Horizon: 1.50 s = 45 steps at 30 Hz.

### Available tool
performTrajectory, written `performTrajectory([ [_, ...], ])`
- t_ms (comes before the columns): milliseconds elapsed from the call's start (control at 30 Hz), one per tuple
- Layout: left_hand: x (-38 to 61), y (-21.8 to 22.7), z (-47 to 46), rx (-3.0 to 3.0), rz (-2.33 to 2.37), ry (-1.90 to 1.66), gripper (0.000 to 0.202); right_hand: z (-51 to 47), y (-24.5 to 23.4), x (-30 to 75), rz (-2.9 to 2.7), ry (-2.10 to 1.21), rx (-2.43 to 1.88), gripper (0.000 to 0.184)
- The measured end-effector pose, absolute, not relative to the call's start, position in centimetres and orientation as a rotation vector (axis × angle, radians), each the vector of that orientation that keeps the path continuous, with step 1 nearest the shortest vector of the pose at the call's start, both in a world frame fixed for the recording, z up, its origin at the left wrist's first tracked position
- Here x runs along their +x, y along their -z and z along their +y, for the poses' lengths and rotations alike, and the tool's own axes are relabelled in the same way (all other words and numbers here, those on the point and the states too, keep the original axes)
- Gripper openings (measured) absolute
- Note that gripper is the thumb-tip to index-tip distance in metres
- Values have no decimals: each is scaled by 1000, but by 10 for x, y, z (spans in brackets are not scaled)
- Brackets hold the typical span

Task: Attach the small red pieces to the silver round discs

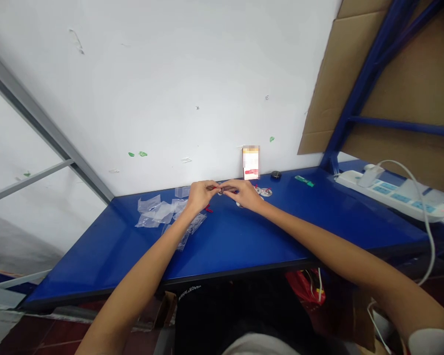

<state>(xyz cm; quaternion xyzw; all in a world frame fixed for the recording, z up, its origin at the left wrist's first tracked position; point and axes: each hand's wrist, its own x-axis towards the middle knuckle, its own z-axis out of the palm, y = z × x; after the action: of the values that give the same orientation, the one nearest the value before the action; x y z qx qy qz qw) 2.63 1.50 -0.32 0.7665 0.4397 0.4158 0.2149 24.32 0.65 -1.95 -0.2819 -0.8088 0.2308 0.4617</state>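
Observation:
Above the blue tabletop [222,246], my left hand [200,195] and my right hand [244,195] meet fingertip to fingertip. Both are closed in a pinch on a small item [220,191] with a bit of red on it; the fingers cover most of it, so its kind is unclear. Round silvery discs with red cord [266,192] lie just beyond my right hand, and part of another shows under that hand. A red cord [208,209] rests on the table beside my left hand. Clear plastic bags [163,212] are spread to the left, some partly behind my left forearm.
A phone-like upright screen [251,162] leans against the white wall. To its right are a small black object [276,175] and a green object [304,181]. A white power strip [392,195] with a plugged-in cable lies at the right, near a blue metal frame [350,116].

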Motion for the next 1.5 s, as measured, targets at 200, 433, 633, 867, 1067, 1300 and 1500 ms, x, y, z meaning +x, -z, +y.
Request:
performTrajectory([
  [200, 29, 1, 15, 1897, 1120, -1180, 22, 7, 24, 238, -1827, -686, -690, 28],
  [433, 30, -1, 12, 1636, 912, -1230, 36, 9, 22, 239, -1739, -639, -667, 16],
  [633, 30, 7, 12, 1591, 842, -1168, 38, 6, 13, 242, -1846, -531, -668, 16],
  [867, 25, -6, 13, 1820, 972, -1137, 38, 21, -16, 278, -2216, -289, -792, 15],
  [1067, 14, -9, 23, 1945, 1224, -1227, 31, 45, -13, 306, -2062, -484, -1060, 12],
  [1300, -14, -10, 34, 2451, 1536, -857, 23, 52, -6, 327, -2333, -441, -1267, 11],
  [1500, -23, -9, 40, 2556, 1599, -681, 24, 47, -4, 310, -2322, -43, -1354, 20],
])
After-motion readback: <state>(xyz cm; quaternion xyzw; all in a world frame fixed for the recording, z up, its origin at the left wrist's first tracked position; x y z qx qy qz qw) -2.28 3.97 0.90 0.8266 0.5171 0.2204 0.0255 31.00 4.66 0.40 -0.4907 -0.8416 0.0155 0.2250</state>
